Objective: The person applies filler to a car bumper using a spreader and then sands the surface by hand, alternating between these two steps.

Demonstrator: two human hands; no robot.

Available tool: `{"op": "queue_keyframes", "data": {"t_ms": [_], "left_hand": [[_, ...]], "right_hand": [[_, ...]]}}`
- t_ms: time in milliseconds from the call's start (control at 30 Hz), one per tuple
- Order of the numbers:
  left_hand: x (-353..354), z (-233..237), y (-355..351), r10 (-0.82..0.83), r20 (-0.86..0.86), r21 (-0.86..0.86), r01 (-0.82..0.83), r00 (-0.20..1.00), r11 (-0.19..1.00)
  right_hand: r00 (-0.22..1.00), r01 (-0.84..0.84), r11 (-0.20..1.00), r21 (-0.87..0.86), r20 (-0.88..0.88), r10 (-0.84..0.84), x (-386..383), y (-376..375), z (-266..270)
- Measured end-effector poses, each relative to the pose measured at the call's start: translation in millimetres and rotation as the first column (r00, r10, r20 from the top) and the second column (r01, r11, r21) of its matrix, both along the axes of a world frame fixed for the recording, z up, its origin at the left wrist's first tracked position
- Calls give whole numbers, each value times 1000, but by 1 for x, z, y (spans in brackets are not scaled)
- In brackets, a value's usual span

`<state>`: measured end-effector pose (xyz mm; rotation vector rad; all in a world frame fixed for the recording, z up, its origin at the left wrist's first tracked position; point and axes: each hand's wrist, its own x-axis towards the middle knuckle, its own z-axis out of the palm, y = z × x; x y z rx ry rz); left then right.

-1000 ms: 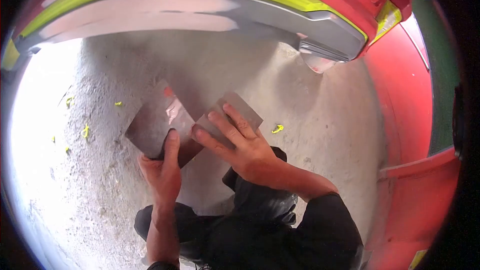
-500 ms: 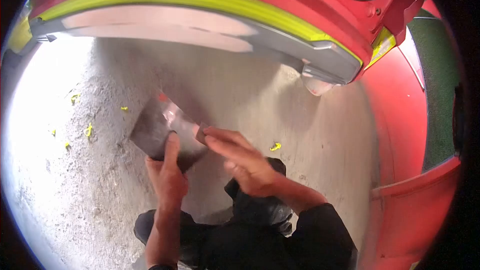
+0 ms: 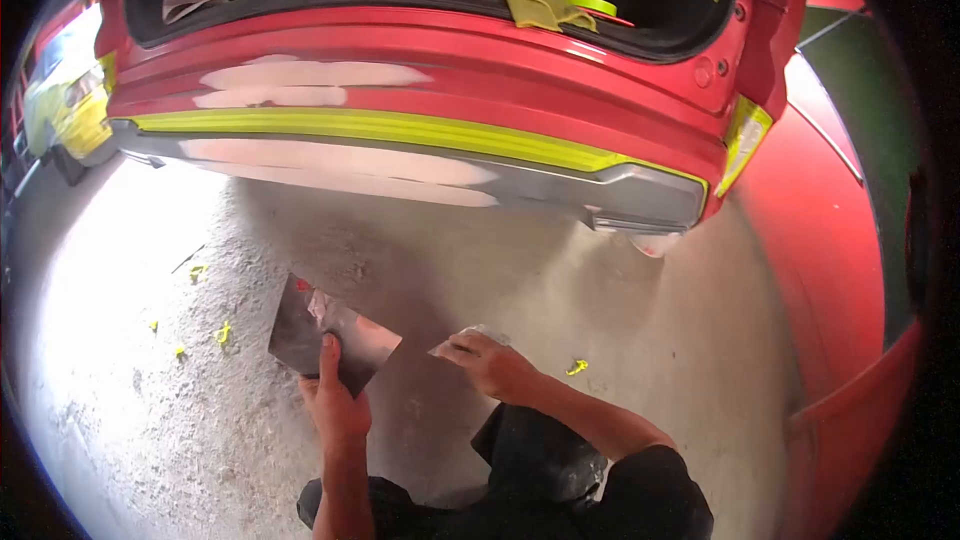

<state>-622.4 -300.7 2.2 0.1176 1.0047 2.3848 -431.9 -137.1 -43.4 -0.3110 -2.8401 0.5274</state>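
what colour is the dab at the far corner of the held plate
The dab is red, seen best in the head view.

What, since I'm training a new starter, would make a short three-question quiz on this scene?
1. Which hand holds the plate?
A) right hand
B) left hand
C) both hands

2. True or false: the cloth lies on the floor.

3. Fill in the colour: the long strip running across the bumper is ____.

Key:
1. B
2. False; it drapes over the edge of the open trunk.
3. Yellow-green
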Motion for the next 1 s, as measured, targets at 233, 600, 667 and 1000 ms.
{"op": "queue_keyframes", "data": {"t_ms": [233, 600, 667, 1000], "left_hand": [[5, 2, 2, 94, -109, -118, -107, 990, 987], [12, 4, -3, 69, -280, -127, -109, 957, 986], [12, 8, -3, 76, -275, -137, -117, 958, 984], [0, -8, 1, 143, -296, -175, -201, 944, 964]], "right_hand": [[961, 141, 973, 180, -263, -90, 4, -14, 60], [972, 69, 887, 457, -230, 43, -28, -41, 106], [977, 59, 883, 466, -210, 45, -30, -42, 107], [988, -111, 879, 463, -48, 149, -39, -34, 72]]}}
